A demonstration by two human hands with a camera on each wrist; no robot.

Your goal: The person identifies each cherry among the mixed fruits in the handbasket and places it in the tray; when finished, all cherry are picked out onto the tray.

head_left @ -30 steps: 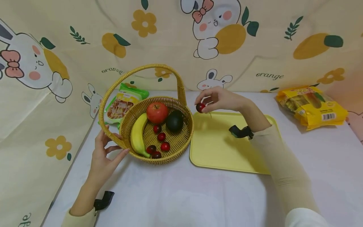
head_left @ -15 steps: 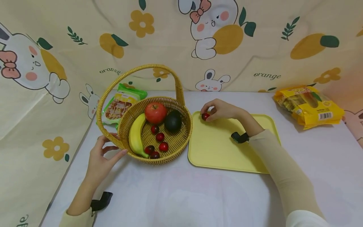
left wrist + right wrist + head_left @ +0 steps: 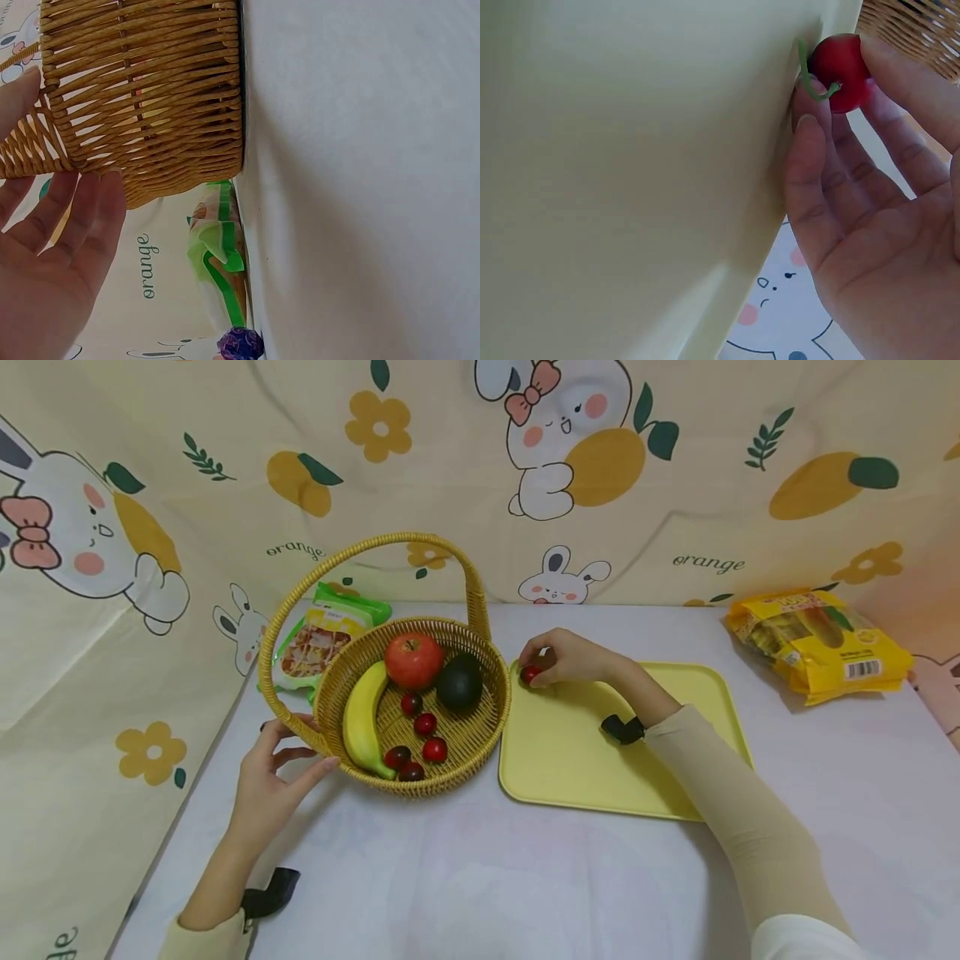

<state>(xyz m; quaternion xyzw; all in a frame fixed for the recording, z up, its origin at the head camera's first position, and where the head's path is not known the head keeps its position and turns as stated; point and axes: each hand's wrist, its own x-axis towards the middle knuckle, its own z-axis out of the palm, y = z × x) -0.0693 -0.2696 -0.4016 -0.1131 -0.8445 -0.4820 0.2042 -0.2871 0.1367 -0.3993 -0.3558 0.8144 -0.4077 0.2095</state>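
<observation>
My right hand [image 3: 573, 658] pinches a dark red cherry [image 3: 530, 675] close over the back left corner of the yellow tray [image 3: 600, 760]. Its curved green stem shows in the right wrist view, where thumb and fingertips hold the cherry [image 3: 841, 67] near the tray's edge. Around the side of the wicker basket [image 3: 150, 90], at the foot of its arched handle [image 3: 281, 635], my left hand [image 3: 262, 793] keeps its grip. Inside the basket lie a banana [image 3: 363, 718], an apple [image 3: 414, 660], a dark round fruit [image 3: 460, 683] and several cherries [image 3: 425, 724].
Behind the basket lies a green and white food packet [image 3: 322, 639], partly covered by it. A yellow packet [image 3: 821, 643] rests at the back right. Patterned cloth [image 3: 450, 460] closes off the back and left. A purple wrapped ball [image 3: 241, 343] shows low in the left wrist view.
My right hand has lowered the cherry from above the tray's back edge to the tray's surface, then shifted slightly left. The left hand stays on the basket.
</observation>
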